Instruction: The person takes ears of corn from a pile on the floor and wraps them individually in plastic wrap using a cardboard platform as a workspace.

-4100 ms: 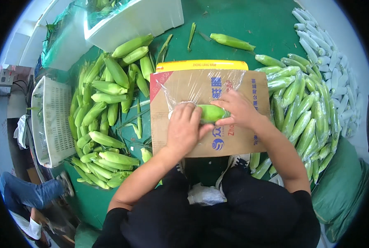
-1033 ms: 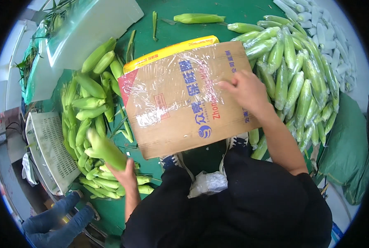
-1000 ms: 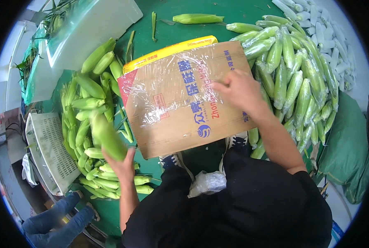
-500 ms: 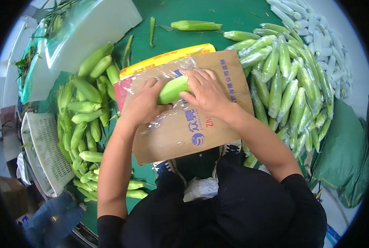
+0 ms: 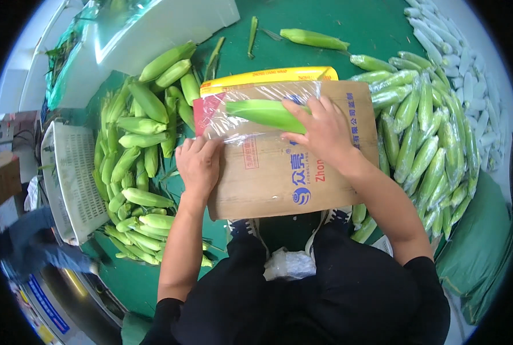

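Observation:
A green ear of corn [image 5: 259, 113] in its husk lies across clear cling film [image 5: 242, 135] on a brown cardboard box [image 5: 262, 198] before me. My right hand [image 5: 324, 129] is closed around the ear's right end, its thumb on the near side. At the box's left edge, my left hand [image 5: 199, 165] has its fingers curled and pressed together at the film's near edge. The roll under the film is hidden; a yellow printed strip [image 5: 268, 79] shows along the box's far side.
Unwrapped corn [image 5: 144, 126] is heaped at left beside a white plastic basket [image 5: 75, 178]. Film-wrapped ears [image 5: 412, 138] are piled at right, with pale ears [image 5: 469, 86] beyond. A white foam box [image 5: 182, 34] stands far left. Another person's leg [image 5: 38, 238] shows at left.
My left hand has left the corn and come nearer, to the box's left edge. The ear now lies lengthwise across the film, with my right hand still on it. The view has shifted.

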{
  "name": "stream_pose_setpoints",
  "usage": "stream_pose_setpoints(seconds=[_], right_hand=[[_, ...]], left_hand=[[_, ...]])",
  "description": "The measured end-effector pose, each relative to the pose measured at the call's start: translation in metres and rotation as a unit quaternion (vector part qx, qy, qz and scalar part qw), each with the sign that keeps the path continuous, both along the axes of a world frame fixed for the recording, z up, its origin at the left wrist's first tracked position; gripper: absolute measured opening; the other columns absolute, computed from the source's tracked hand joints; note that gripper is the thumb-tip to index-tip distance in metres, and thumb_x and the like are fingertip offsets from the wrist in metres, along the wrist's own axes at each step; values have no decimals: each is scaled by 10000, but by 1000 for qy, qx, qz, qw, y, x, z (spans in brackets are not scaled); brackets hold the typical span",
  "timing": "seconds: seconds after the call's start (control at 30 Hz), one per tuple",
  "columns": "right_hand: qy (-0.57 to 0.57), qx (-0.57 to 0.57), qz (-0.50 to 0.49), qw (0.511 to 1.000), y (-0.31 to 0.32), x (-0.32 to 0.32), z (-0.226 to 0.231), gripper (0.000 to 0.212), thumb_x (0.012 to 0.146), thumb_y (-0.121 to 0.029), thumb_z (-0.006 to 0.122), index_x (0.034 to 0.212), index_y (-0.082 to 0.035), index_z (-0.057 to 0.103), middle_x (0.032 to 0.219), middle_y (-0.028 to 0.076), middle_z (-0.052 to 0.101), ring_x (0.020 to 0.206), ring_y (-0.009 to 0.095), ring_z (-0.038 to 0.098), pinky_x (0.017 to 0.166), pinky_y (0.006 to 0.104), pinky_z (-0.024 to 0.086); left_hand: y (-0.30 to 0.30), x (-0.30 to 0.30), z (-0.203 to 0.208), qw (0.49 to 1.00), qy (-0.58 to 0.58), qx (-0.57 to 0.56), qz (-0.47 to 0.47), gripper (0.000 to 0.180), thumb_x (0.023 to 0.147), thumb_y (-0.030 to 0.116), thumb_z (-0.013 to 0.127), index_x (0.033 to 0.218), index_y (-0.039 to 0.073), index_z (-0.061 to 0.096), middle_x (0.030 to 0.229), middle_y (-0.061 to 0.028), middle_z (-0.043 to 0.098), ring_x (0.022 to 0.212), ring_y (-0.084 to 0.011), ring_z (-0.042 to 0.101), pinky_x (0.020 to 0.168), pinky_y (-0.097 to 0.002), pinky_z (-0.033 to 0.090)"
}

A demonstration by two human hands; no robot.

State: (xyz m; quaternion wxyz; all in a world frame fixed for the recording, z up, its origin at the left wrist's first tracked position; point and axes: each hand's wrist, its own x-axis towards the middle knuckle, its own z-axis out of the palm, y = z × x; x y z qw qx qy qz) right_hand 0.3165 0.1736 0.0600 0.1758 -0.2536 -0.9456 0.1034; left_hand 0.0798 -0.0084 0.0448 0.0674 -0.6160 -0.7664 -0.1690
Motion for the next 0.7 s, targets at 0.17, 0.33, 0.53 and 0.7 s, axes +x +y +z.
stream_pose_setpoints(seconds=[0.17, 0.33, 0.53, 0.7], right_hand=[[-87, -30, 43, 995, -15, 15, 26, 624, 748, -458, 783, 1293, -201, 620, 1063, 102, 597, 1003, 278, 582, 805, 398, 502], [-117, -182, 196, 956, -21, 24, 16, 643, 739, -495, 782, 1274, -178, 622, 1072, 104, 584, 1011, 295, 578, 821, 399, 500], [220, -133, 5, 966, -18, 27, -27, 577, 798, -536, 712, 1131, -72, 621, 1119, 122, 593, 991, 358, 566, 918, 496, 416], [49, 82, 116, 989, 2, 15, -7, 926, 578, -528, 836, 1335, -85, 538, 1358, 130, 508, 1277, 371, 463, 1074, 553, 349]], left_hand=[[-33, 32, -9, 884, -396, 179, 172, 151, 1046, 104, 505, 1038, 11, 625, 999, -86, 692, 858, -138, 632, 793, -292, 510], [15, 95, 15, 964, -261, -8, -49, 178, 919, 120, 628, 1093, 85, 634, 889, -141, 642, 826, -315, 639, 720, -415, 530], [61, 90, 15, 983, -155, -42, -92, 545, 921, 333, 607, 1399, 98, 492, 1271, -182, 550, 1218, -361, 499, 1048, -498, 371], [164, 42, -3, 997, -72, -10, 38, 632, 907, 368, 577, 1460, 99, 433, 1471, -197, 432, 1411, -386, 335, 1132, -609, 238]])
